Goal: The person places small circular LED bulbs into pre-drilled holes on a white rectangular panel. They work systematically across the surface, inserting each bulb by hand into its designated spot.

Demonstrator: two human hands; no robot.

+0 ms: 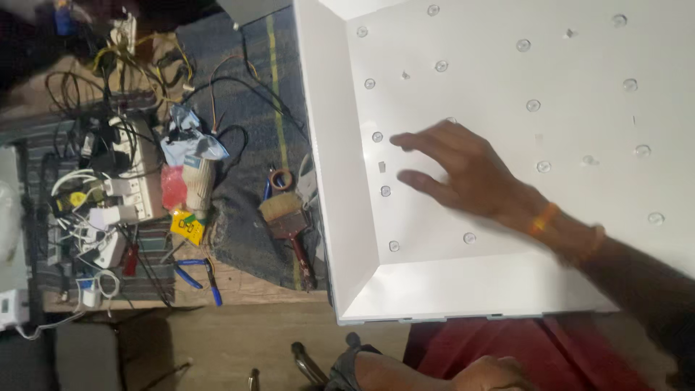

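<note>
A large white tray-like panel (340,217) with sloped side walls lies on the workbench. Several small clear round lenses (533,106) dot its flat inner face. My right hand (463,174) reaches in from the lower right and lies flat on that face, fingers apart and pointing left, holding nothing. Orange bands circle its wrist. What seems to be my left hand (492,375) shows only partly at the bottom edge over red cloth, and its fingers are cut off.
Left of the panel, a dark cloth (239,217) holds a brush (286,221) and a tape roll (281,178). Farther left are tangled cables, a power strip (137,174), adapters and blue-handled pliers (199,271). The bench's front edge runs near the bottom.
</note>
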